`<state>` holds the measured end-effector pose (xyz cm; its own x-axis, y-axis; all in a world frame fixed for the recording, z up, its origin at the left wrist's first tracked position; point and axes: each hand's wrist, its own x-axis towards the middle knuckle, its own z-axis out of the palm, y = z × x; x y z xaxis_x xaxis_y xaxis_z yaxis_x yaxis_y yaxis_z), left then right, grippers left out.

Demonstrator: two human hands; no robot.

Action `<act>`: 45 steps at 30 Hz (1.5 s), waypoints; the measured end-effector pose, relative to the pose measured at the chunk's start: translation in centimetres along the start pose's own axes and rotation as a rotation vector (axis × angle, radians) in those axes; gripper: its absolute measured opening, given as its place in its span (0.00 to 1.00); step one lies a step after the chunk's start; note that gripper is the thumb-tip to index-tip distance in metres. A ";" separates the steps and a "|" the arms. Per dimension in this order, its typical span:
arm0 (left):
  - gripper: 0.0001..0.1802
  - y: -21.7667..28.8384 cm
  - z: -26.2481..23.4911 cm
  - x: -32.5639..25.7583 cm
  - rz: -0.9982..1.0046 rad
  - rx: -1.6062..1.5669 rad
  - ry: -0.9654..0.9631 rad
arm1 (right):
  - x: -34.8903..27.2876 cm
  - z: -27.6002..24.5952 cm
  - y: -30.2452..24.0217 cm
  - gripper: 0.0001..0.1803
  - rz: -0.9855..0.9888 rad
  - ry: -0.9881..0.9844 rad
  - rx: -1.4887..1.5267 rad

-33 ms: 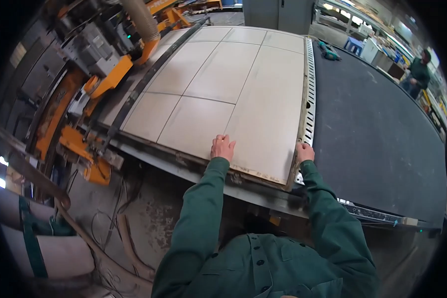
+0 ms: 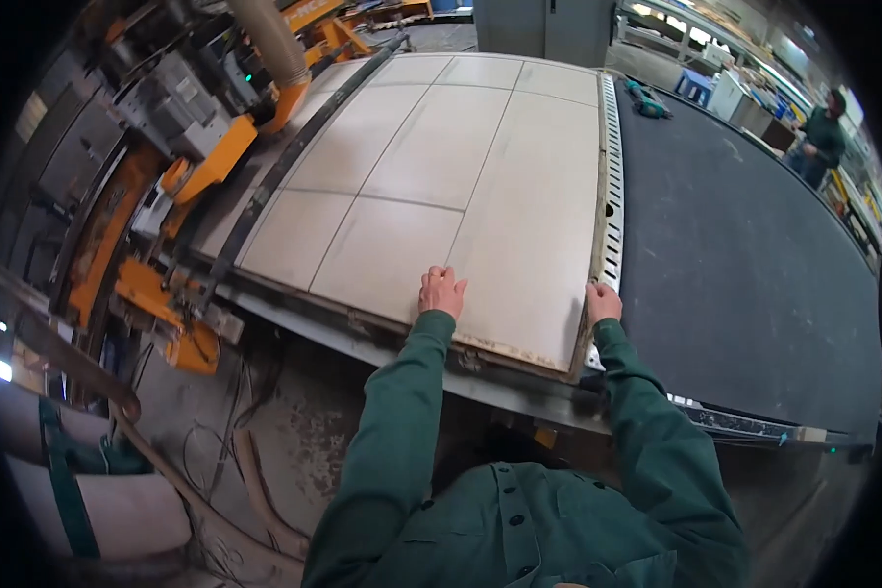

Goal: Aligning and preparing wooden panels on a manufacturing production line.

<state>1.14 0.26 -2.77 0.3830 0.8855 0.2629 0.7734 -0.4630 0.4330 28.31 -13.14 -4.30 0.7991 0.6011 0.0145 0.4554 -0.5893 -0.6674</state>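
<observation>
A large cream-coloured panel [image 2: 529, 235], cut by thin dark lines into rectangular pieces, lies flat on a machine bed in front of me. My left hand [image 2: 442, 292] rests on it near the front edge, fingers slightly bent and apart, holding nothing. At the panel's right side, close to the near corner, my right hand [image 2: 605, 302] is closed with its fingers curled at the narrow brown edge strip [image 2: 595, 245]. The fingers hide the exact point of grip. A slotted white metal strip [image 2: 613, 176] runs along just beyond that edge.
An orange and grey cutting machine [image 2: 216, 157] with a thick hose stands on the left. To the right extends a dark belt table [image 2: 725, 235]; a green power tool [image 2: 649, 101] lies at its far end. Another person [image 2: 823, 142] stands at far right. Hoses [image 2: 201, 500] cross the floor.
Both hands keep their places on the panel. The view has shifted slightly, and the cross line between the front and middle pieces appears a little nearer to me.
</observation>
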 end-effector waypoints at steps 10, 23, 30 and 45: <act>0.21 -6.5 -0.7 10.9 0.229 0.100 -0.167 | 2.7 5.5 -6.7 0.16 0.227 0.128 0.110; 0.19 -7.4 -0.2 12.5 0.314 0.045 -0.253 | 2.6 5.9 -6.9 0.12 0.374 0.156 0.240; 0.19 -7.4 -0.3 12.4 0.292 0.079 -0.317 | 3.1 6.4 -5.8 0.12 0.345 0.049 0.180; 0.41 -6.2 -3.9 5.4 0.911 0.153 -0.699 | 0.2 5.9 -5.4 0.14 0.300 0.151 0.227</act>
<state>-3.59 7.78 -0.71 0.9886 0.0757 -0.1304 0.1018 -0.9731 0.2068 23.67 -6.68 -5.04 0.9396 0.3247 -0.1082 0.1083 -0.5819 -0.8060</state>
